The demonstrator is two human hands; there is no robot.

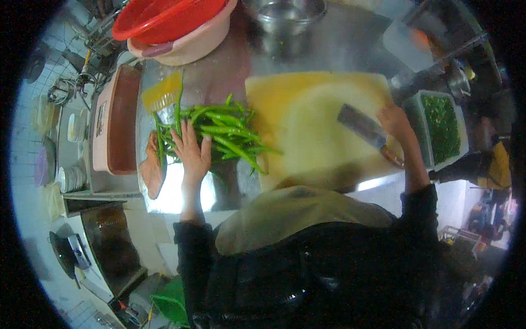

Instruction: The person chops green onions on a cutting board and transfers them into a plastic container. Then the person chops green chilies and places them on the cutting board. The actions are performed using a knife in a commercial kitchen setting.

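Observation:
Long green peppers (230, 127) lie in a loose pile on the metal worktop, some with their tips over the left edge of the cutting board (304, 123). My left hand (192, 152) rests on the pile's left part with its fingers spread. On the board's right side lies a cleaver (363, 126), its wooden handle towards me and its blade pointing up and left. My right hand (393, 119) is at the board's right edge, above the handle and apart from it. Its fingers look curled; blur hides whether anything is in them.
A brown cloth (152, 172) and a yellow slotted plastic piece (162, 92) lie left of the peppers. Behind them stand a red basin (172, 20) and a metal bowl (287, 14). A container of chopped greens (441, 127) is at the right; a pink bin (104, 123) stands left.

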